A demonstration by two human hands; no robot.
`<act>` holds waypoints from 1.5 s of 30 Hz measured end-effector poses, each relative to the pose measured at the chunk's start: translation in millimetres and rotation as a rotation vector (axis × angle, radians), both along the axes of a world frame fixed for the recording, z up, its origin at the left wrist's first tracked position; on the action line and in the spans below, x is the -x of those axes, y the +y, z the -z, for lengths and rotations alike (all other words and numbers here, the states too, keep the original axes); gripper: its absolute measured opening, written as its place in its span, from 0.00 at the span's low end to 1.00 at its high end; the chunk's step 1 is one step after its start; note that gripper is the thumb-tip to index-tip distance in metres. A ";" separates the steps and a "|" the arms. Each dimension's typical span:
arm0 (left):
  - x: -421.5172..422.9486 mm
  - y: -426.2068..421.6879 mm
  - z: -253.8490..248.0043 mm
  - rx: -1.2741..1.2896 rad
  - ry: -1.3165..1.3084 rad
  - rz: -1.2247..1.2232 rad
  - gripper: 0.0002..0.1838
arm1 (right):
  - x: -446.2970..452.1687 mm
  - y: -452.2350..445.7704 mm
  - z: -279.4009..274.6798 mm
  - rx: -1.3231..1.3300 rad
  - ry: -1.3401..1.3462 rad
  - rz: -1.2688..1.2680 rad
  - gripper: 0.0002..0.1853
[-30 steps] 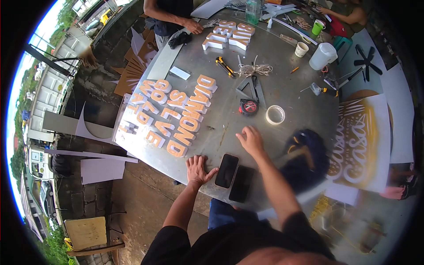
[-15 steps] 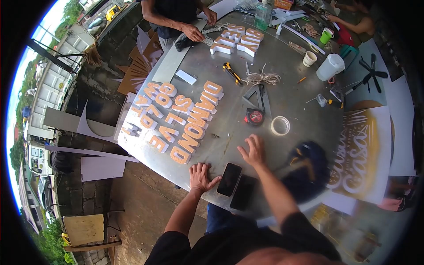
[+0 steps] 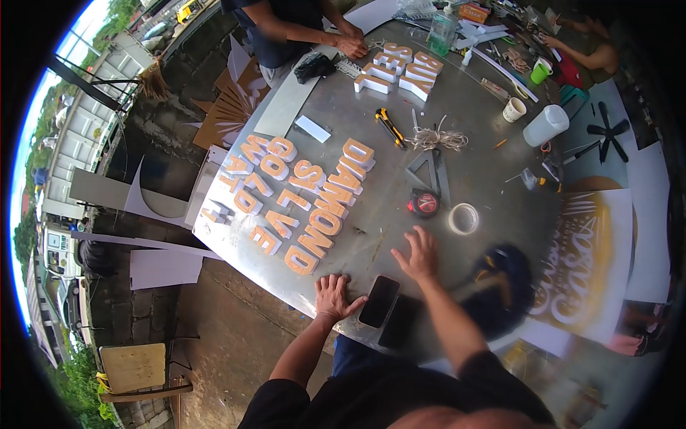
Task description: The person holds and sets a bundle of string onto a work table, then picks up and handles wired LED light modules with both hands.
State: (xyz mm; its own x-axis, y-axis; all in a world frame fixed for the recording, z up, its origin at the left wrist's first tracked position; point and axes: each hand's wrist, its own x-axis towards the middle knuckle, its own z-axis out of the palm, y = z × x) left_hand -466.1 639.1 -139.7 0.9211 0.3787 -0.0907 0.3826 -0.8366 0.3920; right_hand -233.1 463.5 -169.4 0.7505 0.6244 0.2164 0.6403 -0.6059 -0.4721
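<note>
Left hand (image 3: 332, 297) palm-down on the tabletop (image 3: 364, 254), fingers spread, holding nothing; thumb at the edge of the black phone (image 3: 379, 302), contact unclear. Phone lies flat near the tabletop's near edge, a dark flat rectangle (image 3: 401, 322) just beside it. Right hand (image 3: 416, 256) empty, fingers parted, slightly bent; cannot tell if touching metal. Tape roll (image 3: 452, 223) and tape measure (image 3: 423, 204) obstruct the area beyond it. Cut-out letters (image 3: 332, 200) occupy the space past the left hand.

Sign-making workshop, half outdoors — broad metal table (image 3: 493, 179) bearing rows of cut-out letters (image 3: 336, 200), tape measure (image 3: 424, 204), craft knife (image 3: 389, 127); stencil-lettered sign (image 3: 589, 250) beside it — rough block wall (image 3: 139, 307), daylight and parked vehicle (image 3: 61, 247) beyond.
</note>
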 end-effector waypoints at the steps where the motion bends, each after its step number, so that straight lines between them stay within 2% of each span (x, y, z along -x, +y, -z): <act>1: -0.6 0.5 -0.4 0.013 0.009 0.005 0.44 | 0.0 0.1 0.6 0.005 0.004 -0.004 0.32; 15: 2.1 6.9 4.2 0.067 -0.007 0.035 0.48 | 1.1 1.7 -1.6 0.116 0.020 0.015 0.35; 21: 6.3 9.9 3.9 0.111 -0.007 0.050 0.46 | -0.5 1.0 0.4 0.071 0.020 0.021 0.35; 23: 8.0 12.1 9.5 0.332 -0.311 0.011 0.44 | -0.9 0.5 4.0 0.079 0.010 0.014 0.35; 24: -1.5 14.6 -12.1 0.389 -0.399 0.063 0.38 | -2.8 2.5 4.7 0.073 0.009 0.026 0.35; 25: -16.1 21.1 -35.9 0.391 -0.392 0.074 0.38 | -1.5 1.6 5.1 0.065 0.008 0.023 0.35; 27: -67.0 45.4 -82.4 0.476 -0.552 0.303 0.32 | 2.2 -1.3 3.7 0.061 0.020 0.028 0.35; 30: -177.3 111.9 -130.3 0.336 -0.748 0.298 0.21 | -1.6 2.1 0.9 0.069 0.007 0.023 0.35; 32: -257.5 162.9 -121.1 0.287 -0.712 0.160 0.13 | -1.3 0.9 1.2 0.068 -0.003 0.007 0.35; 34: -331.5 210.3 -106.3 0.292 -0.645 -0.024 0.12 | -2.1 0.4 2.3 0.071 0.005 0.009 0.35; 35: -365.3 237.8 -84.5 0.265 -0.690 -0.003 0.11 | -1.8 -0.6 1.7 0.078 0.013 0.008 0.35; 36: -392.2 254.7 -78.1 0.263 -0.612 -0.046 0.09 | -2.4 -0.8 0.4 0.080 0.014 0.021 0.35; 37: -421.2 279.2 -47.4 0.172 -0.553 -0.020 0.09 | -4.1 -0.7 -1.3 0.082 0.020 0.011 0.35; 39: -458.9 306.8 -17.6 0.128 -0.540 0.067 0.10 | -4.4 -0.8 -1.9 0.089 0.029 0.011 0.35; 41: -485.3 315.6 1.1 0.068 -0.457 -0.042 0.11 | -4.7 -1.8 -0.9 0.076 0.044 0.001 0.36; 43: -506.4 322.3 15.1 0.070 -0.382 -0.051 0.14 | -5.9 -2.3 -3.8 0.086 0.051 0.016 0.36; 45: -523.5 326.7 24.9 -0.151 -0.373 0.033 0.20 | -5.0 -1.5 -4.0 0.066 0.065 0.011 0.35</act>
